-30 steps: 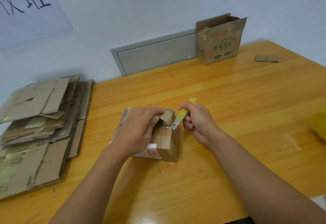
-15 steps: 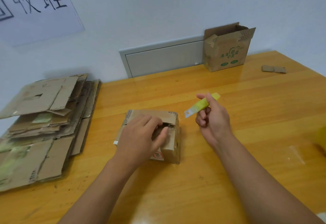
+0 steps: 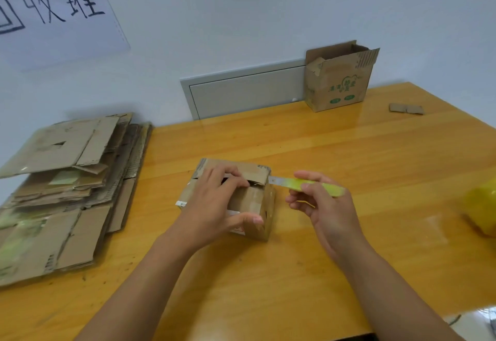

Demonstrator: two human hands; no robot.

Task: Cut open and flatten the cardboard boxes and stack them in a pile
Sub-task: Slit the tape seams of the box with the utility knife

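Observation:
A small cardboard box (image 3: 255, 201) sits in the middle of the wooden table (image 3: 349, 152). My left hand (image 3: 214, 206) grips it from above, fingers hooked into the top gap, thumb on the front face. My right hand (image 3: 319, 201) holds a yellow-green utility knife (image 3: 311, 184) level, with the blade tip at the box's top right corner. A pile of flattened cardboard (image 3: 61, 187) lies at the left. An open upright box (image 3: 339, 80) stands at the back against the wall.
A small cardboard scrap (image 3: 405, 108) lies at the back right. A yellow object (image 3: 481, 210), blurred, sits at the right edge. A grey wall panel (image 3: 247, 90) is behind the table. A paper sign (image 3: 53, 10) hangs on the wall.
My right hand brought the knife back down from a raised position to the box's top right corner. My left hand shifted its grip, thumb now on the front face.

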